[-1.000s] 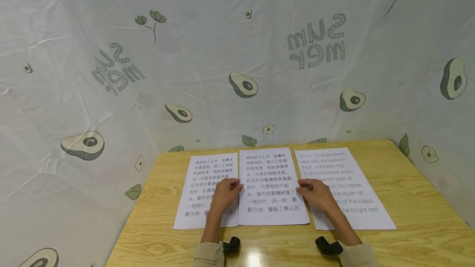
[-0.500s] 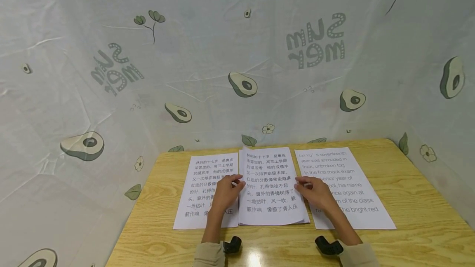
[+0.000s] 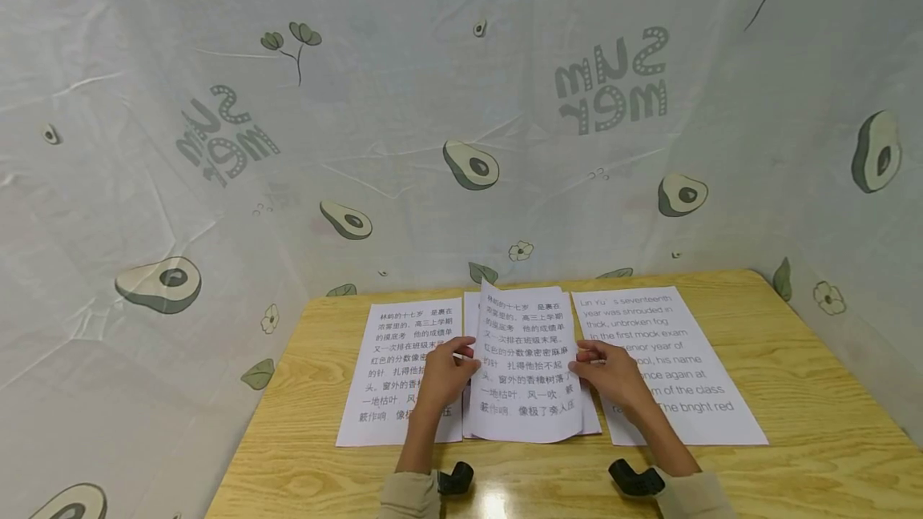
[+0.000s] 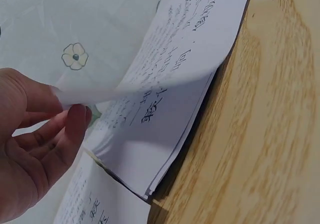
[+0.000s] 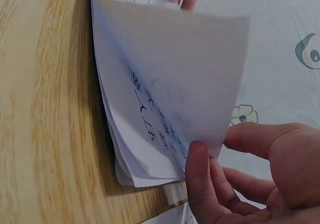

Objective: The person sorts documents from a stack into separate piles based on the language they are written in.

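Observation:
A printed sheet of paper [image 3: 525,367] with Chinese text is lifted off the middle stack of paper [image 3: 593,416], its two sides curving upward. My left hand [image 3: 447,375] pinches the sheet's left edge between thumb and fingers, which the left wrist view shows close up. At the opposite edge my right hand [image 3: 613,375] pinches the same sheet; in the right wrist view its raised side stands above several sheets below. The stack is partly hidden under the lifted sheet.
Another Chinese-text sheet [image 3: 360,415] lies to the left, partly under my left forearm. An English-text sheet [image 3: 692,343] lies on the right, beneath my right hand. The wooden table [image 3: 808,391] meets an avocado-print cloth [image 3: 404,102] behind it.
The top sheet of the middle stack has come up off the pile, bending at its sides and shifting slightly toward me. Both hands have risen a little with it and moved closer together.

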Available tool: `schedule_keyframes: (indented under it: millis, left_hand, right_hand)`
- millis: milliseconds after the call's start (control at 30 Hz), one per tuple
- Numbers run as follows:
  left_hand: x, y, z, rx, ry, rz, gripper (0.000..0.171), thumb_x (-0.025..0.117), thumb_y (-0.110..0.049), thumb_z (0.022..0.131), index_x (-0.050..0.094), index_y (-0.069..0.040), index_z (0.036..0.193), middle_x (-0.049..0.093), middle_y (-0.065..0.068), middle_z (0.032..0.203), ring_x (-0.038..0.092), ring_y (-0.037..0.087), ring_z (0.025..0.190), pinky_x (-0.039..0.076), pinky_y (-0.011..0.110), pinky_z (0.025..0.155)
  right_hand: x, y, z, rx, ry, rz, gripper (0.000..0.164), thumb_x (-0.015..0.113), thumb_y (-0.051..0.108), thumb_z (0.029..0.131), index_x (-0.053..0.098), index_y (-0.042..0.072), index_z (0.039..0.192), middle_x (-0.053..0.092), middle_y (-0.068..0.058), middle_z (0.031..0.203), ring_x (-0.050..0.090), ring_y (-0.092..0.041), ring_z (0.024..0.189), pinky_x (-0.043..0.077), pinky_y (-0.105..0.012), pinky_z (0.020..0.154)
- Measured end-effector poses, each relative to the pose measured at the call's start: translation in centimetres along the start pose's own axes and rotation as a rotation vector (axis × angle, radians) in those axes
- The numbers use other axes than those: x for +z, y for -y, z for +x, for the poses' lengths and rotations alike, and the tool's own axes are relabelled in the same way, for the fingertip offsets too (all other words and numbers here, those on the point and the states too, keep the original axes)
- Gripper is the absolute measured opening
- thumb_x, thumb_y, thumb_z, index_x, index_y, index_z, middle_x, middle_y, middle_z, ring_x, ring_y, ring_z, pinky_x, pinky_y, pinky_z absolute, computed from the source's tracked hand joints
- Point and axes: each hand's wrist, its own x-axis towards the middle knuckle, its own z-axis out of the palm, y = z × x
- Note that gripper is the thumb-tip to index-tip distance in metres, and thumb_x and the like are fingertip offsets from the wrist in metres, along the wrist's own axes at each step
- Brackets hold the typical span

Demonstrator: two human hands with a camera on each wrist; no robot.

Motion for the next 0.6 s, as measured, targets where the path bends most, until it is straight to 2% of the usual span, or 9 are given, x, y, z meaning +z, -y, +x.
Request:
schedule_keyframes:
  millis: [233, 600]
  left_hand:
    - [-0.4, -0.2, -0.1, 0.015, -0.041, -0.002, 0.044, 0.078, -0.002, 0.092, 0.073, -0.007, 0.135, 0.075, 0.009, 0.11, 0.072, 0.015, 0.088, 0.059, 0.025, 0.068]
    - [-1.3, 0.0, 0.2, -0.005, -0.092, -0.079, 0.043, 0.079, -0.002, 0.092, 0.074, -0.009, 0.134, 0.075, 0.009, 0.11, 0.072, 0.015, 0.088, 0.06, 0.024, 0.067]
  right_hand:
    - [-0.1, -0.2, 0.0, 0.007, 0.008, 0.049, 0.048, 0.069, 0.009, 0.1, 0.06, -0.006, 0.146, 0.067, -0.021, 0.125, 0.069, -0.02, 0.099, 0.06, -0.028, 0.073]
    - [-0.9, 0.1, -0.1, 0.002, 0.014, 0.121, 0.052, 0.066, 0.01, 0.103, 0.054, -0.003, 0.152, 0.062, -0.021, 0.129, 0.07, -0.019, 0.1, 0.061, -0.028, 0.08]
